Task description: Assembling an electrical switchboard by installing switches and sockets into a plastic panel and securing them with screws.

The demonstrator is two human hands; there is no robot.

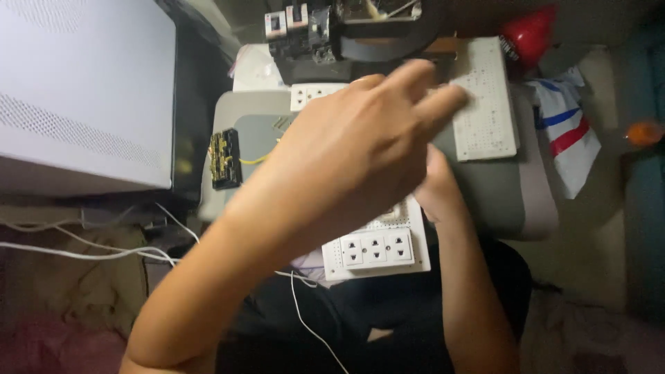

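My left hand [360, 145] reaches across the middle of the view, back up, fingers apart and slightly blurred, with nothing in it. Its fingertips hang over the edge of a white perforated board [488, 111] at the back. My right hand [435, 188] lies beneath it, mostly hidden, at the top right corner of a nearer white perforated board [415, 260] that carries three white sockets [375, 249]. Whether the right hand grips that board is hidden. Both boards rest on a grey tray-like surface [499, 194] over my lap.
A black terminal block [225, 158] with yellow wires sits at the tray's left. Circuit breakers [298, 24] and a white socket strip [312, 93] are behind. A white perforated box [83, 90] stands at left, white cables [104, 253] below it. A striped cloth [564, 131] and a red object [530, 31] lie at right.
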